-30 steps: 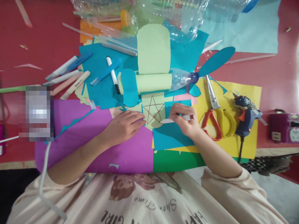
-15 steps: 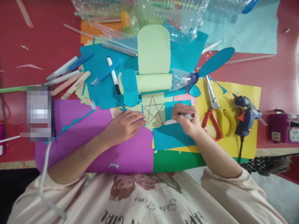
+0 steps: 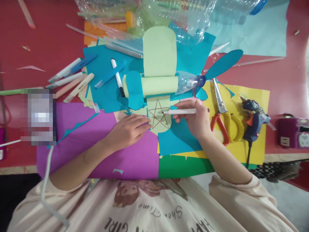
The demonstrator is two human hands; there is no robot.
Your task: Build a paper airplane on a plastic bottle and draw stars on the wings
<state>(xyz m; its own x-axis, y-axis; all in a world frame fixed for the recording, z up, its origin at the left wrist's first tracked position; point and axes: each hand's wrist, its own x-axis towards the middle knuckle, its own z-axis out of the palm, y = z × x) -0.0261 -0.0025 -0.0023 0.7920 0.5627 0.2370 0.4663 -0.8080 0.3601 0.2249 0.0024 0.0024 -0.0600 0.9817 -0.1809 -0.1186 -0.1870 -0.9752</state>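
Note:
A model plane has a clear bottle nose (image 3: 187,84), a pale green paper body (image 3: 159,86) and a blue paper propeller (image 3: 224,64). On its near pale green wing (image 3: 159,125) a star is drawn in brown lines. My right hand (image 3: 196,119) is closed around a white marker (image 3: 182,111), whose tip is at the star's right side; whether it touches the paper I cannot tell. My left hand (image 3: 129,130) lies flat, palm down, fingers stretched out, its fingertips at the wing's left edge.
Red-and-yellow-handled scissors (image 3: 219,112) and a blue glue gun (image 3: 253,119) lie on yellow paper at right. Several markers (image 3: 79,88) lie at left near a blurred-out device (image 3: 40,117). Large clear bottles (image 3: 169,16) stand at the back. Purple paper (image 3: 96,161) covers the near left.
My right hand has moved the marker up and slightly left, from the star's lower right point to its right inner side. My left hand stays in place.

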